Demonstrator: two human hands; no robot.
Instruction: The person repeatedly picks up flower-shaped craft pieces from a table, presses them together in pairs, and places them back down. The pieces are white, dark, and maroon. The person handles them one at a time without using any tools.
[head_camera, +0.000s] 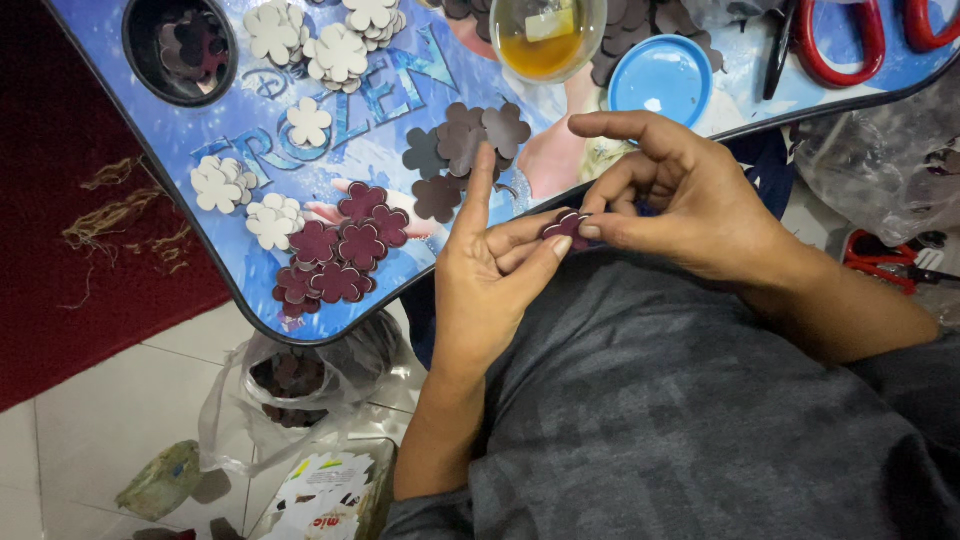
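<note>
Both hands meet over lap, just off near edge of table (200, 250). Left hand (490, 270) cradles maroon flower cutout (562, 226) on curled fingers, index finger raised. Right hand (665, 195) pinches same cutout at edge, thumb and fingertips pressed on it. Step in hand, by look: working or separating cutout layers. Next move likely calls for fine fingertip grip, gentle pull. On table: maroon flowers (340, 255), white flowers (275, 220), grey flowers (462, 150), glass bowl of amber liquid (545, 40), blue lid (660, 80), red scissors (835, 40).
</note>
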